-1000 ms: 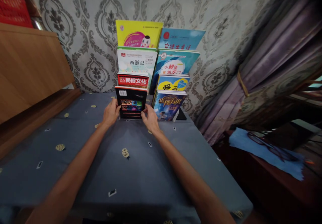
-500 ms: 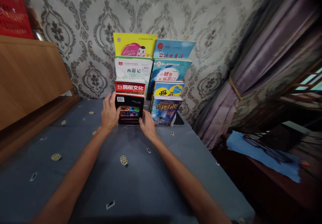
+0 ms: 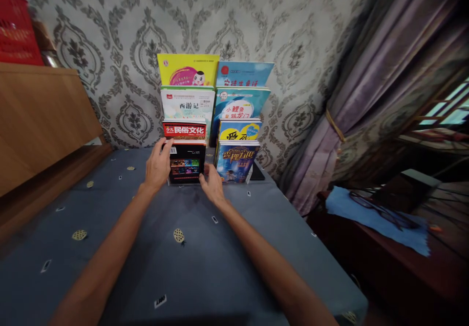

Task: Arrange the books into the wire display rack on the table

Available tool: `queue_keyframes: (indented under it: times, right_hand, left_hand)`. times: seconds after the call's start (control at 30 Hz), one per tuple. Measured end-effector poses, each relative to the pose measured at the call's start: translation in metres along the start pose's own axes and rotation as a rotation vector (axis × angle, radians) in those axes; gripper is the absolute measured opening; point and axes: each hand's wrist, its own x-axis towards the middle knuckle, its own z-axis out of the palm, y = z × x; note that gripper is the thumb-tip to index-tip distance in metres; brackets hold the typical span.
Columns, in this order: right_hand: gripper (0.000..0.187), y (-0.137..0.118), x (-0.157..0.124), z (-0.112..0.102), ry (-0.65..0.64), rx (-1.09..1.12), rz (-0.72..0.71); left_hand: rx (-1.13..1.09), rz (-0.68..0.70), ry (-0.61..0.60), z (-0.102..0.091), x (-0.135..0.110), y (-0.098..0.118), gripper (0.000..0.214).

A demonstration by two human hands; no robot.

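Note:
A black book (image 3: 187,156) with rows of small colourful pictures stands upright at the front of the left column of books. My left hand (image 3: 158,166) grips its upper left edge, fingers behind and thumb by the front. On the lower right edge, my right hand (image 3: 213,184) holds it with the thumb on the cover; some of its fingers are hidden. Behind the book rise a red-topped book (image 3: 185,130), a white book (image 3: 188,102) and a yellow book (image 3: 172,70) in tiers. Just right of my right hand stands a dark blue book (image 3: 237,162).
More books, including a light blue one (image 3: 245,72), fill the right column against the patterned wall (image 3: 293,33). A wooden cabinet (image 3: 44,126) borders the blue cloth (image 3: 198,267) on the left. Right are a curtain (image 3: 322,155) and glasses (image 3: 384,211) on a blue rag (image 3: 340,204).
The view has shifted slightly, so the books appear a little further left and lower. My left fingers now reach further over the black book's top left corner, covering part of its barcode.

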Motion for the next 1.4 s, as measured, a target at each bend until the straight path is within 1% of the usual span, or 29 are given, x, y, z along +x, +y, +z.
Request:
queue_keyframes:
  times: [0.17,0.33,0.5,0.67,0.77,0.87,0.9,0.97,1.07,1.13,1.23,1.33,1.4]
  right_hand:
    - [0.044,0.002,-0.002,0.004,0.012,-0.010,-0.004]
    - [0.052,0.007,-0.003,0.009,0.046,-0.037,-0.043]
    - [0.051,0.009,-0.002,0.011,0.057,-0.057,-0.056]
    - [0.047,0.007,-0.002,0.012,0.040,-0.103,0.001]
    - [0.052,-0.004,0.002,0.007,0.051,-0.106,0.009]
    - [0.065,-0.025,0.012,-0.002,0.120,-0.091,-0.088]
    - [0.068,-0.032,0.016,-0.006,0.131,-0.094,-0.121]
    - [0.070,-0.043,0.023,-0.010,0.137,-0.112,-0.138]
    - [0.071,-0.049,0.029,-0.013,0.115,-0.134,-0.116]
    - [0.071,-0.047,0.031,-0.011,0.106,-0.126,-0.119]
    - [0.070,-0.042,0.029,-0.008,0.132,-0.091,-0.140]
    - [0.073,-0.038,0.025,-0.002,0.161,-0.062,-0.121]
    - [0.075,-0.034,0.022,0.003,0.169,-0.068,-0.062]
  left_hand:
    - [-0.043,0.028,-0.011,0.003,0.000,-0.004,0.049]
    - [-0.065,0.053,-0.006,0.008,0.001,-0.005,0.049]
    - [-0.078,0.074,-0.012,0.011,0.000,-0.010,0.050]
    - [-0.049,0.100,-0.038,0.011,0.000,-0.014,0.050]
    - [-0.026,0.116,-0.062,0.010,0.002,-0.014,0.050]
    - [-0.030,0.119,-0.073,0.010,0.002,-0.013,0.053]
    - [-0.031,0.118,-0.072,0.010,0.002,-0.013,0.054]
    - [-0.024,0.115,-0.072,0.010,0.003,-0.013,0.055]
    - [-0.005,0.103,-0.085,0.009,0.004,-0.012,0.053]
    - [0.004,0.090,-0.089,0.009,0.004,-0.011,0.052]
    - [-0.016,0.073,-0.074,0.008,0.003,-0.007,0.051]
    - [-0.103,0.018,-0.016,0.013,-0.004,-0.005,0.052]
    - [-0.169,-0.071,0.058,0.019,-0.012,-0.007,0.056]
